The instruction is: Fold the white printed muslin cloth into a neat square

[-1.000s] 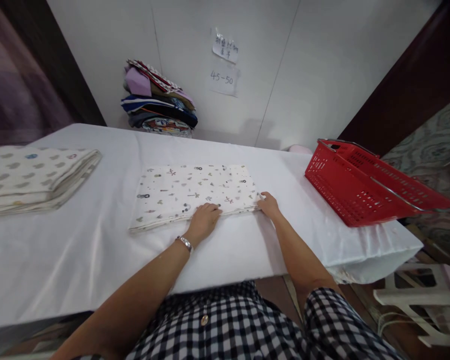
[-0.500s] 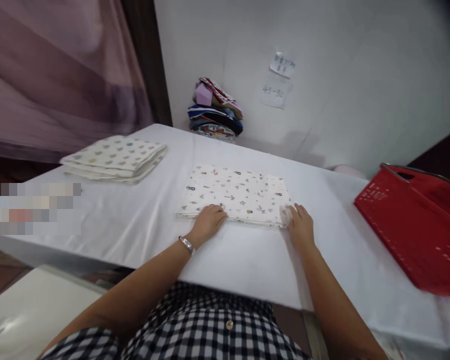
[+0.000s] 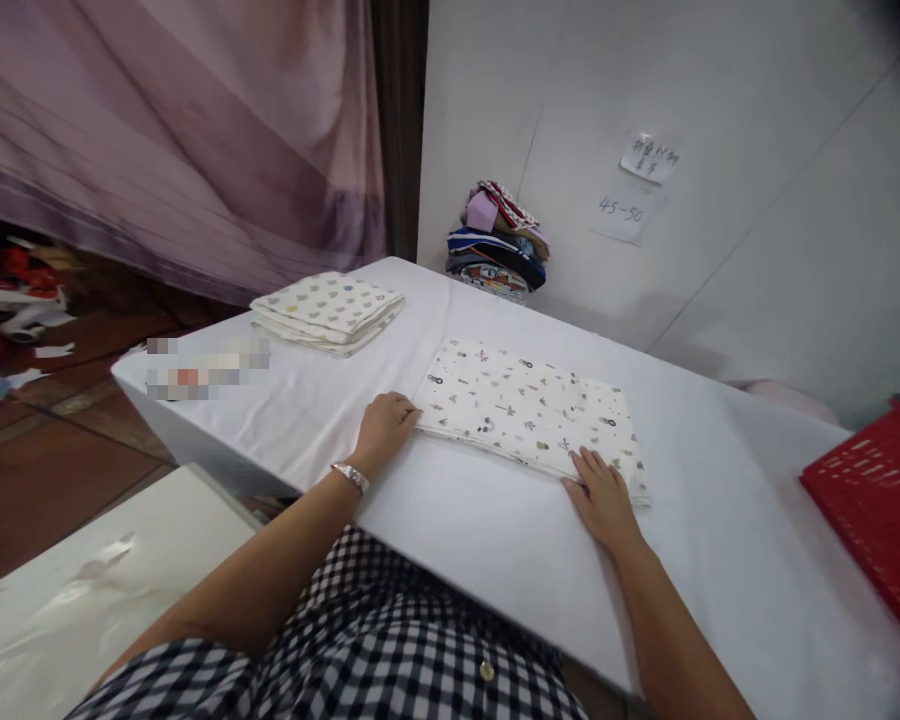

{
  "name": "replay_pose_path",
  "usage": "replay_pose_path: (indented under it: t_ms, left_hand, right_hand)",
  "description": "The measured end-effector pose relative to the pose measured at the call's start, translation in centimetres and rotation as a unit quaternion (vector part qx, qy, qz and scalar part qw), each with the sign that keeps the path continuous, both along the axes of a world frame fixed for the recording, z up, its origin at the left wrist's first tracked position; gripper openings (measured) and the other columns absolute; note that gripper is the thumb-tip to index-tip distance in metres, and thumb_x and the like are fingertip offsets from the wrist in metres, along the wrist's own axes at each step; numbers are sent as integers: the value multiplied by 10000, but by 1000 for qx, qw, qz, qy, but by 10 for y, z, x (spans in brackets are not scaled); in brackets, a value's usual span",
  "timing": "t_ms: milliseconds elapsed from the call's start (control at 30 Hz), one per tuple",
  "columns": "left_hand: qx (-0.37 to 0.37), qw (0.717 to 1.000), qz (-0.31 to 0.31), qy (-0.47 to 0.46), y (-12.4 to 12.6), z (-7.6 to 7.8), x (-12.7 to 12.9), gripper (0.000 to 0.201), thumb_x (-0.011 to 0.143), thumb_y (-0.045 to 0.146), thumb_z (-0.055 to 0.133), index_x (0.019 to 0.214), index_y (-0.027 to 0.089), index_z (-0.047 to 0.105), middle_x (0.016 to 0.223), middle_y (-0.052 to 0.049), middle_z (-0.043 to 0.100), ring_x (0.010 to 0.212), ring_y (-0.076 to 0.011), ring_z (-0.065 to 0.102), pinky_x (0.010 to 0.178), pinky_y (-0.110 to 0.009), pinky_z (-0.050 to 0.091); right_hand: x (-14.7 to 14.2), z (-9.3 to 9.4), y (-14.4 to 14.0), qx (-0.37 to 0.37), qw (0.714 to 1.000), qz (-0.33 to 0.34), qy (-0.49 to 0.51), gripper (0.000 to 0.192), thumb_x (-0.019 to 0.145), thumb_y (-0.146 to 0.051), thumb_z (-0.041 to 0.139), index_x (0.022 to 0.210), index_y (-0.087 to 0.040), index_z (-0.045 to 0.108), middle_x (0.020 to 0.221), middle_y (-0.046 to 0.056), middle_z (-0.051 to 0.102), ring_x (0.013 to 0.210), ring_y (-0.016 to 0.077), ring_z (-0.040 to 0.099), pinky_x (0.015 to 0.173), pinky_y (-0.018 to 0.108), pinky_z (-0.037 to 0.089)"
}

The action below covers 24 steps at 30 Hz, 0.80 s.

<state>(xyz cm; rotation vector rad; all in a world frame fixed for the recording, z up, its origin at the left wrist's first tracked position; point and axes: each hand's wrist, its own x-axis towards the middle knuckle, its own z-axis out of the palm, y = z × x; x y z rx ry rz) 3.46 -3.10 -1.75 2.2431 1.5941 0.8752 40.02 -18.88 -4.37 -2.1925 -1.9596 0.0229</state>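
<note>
A folded white cloth with small printed figures (image 3: 529, 408) lies flat on the white-covered table (image 3: 487, 520). My left hand (image 3: 384, 424), with a metal bracelet on the wrist, rests at the cloth's near left corner, fingers curled against its edge. My right hand (image 3: 602, 496) lies flat by the near right part of the cloth, fingertips touching its front edge. Neither hand lifts the cloth.
A second folded stack of patterned white cloth (image 3: 328, 310) sits at the table's far left. A pile of colourful folded fabrics (image 3: 499, 242) leans against the white wall. A red plastic basket (image 3: 881, 510) stands at the right edge. Purple curtain hangs on the left.
The view has swung left, so the basket slid toward the right edge. My left hand moved from the cloth's front middle to its left corner; my right hand stays at the right front edge.
</note>
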Motion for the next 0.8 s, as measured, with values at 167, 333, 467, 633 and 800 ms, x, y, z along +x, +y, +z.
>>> replay_pose_path:
  t_ms: [167, 333, 467, 633, 800]
  left_hand:
    - [-117, 984, 108, -75, 7, 3, -9, 355, 827, 425, 488, 1001, 179, 674, 972, -58, 675, 847, -191, 605, 769, -298, 460]
    - [-179, 980, 88, 4, 16, 14, 0, 418, 815, 476, 481, 1069, 190, 647, 1055, -69, 681, 934, -225, 614, 763, -303, 444]
    - [-215, 970, 74, 86, 21, 23, 7, 429, 775, 467, 518, 1076, 183, 627, 1063, -105, 678, 964, -259, 616, 717, -308, 440]
    - [-233, 964, 59, 112, 25, 27, 8, 297, 740, 437, 535, 861, 185, 632, 917, -97, 691, 848, -254, 631, 617, -294, 414]
    - [-223, 971, 66, 57, 27, 25, 7, 184, 713, 368, 544, 699, 185, 556, 728, -56, 643, 718, -209, 604, 572, -273, 392]
  right_hand:
    - [-20, 16, 7, -15, 1000, -3, 11, 545, 933, -464, 315, 1395, -197, 425, 1501, 81, 321, 1410, 243, 216, 1134, 499, 140]
    - [-61, 36, 30, -35, 997, 71, 25, 542, 947, -469, 304, 1425, -224, 381, 1533, 55, 242, 1429, 229, 150, 1147, 478, 96]
    - [-84, 29, 45, -60, 993, 106, 9, 551, 943, -473, 323, 1436, -229, 362, 1537, 61, 216, 1429, 242, 150, 1141, 493, 99]
    - [-87, 10, 47, -42, 992, 115, -3, 550, 928, -467, 373, 1436, -256, 360, 1529, 59, 235, 1420, 244, 186, 1134, 500, 127]
    - [-86, 14, 48, -57, 992, 110, 15, 553, 933, -502, 331, 1431, -264, 372, 1529, 51, 232, 1422, 242, 178, 1140, 506, 130]
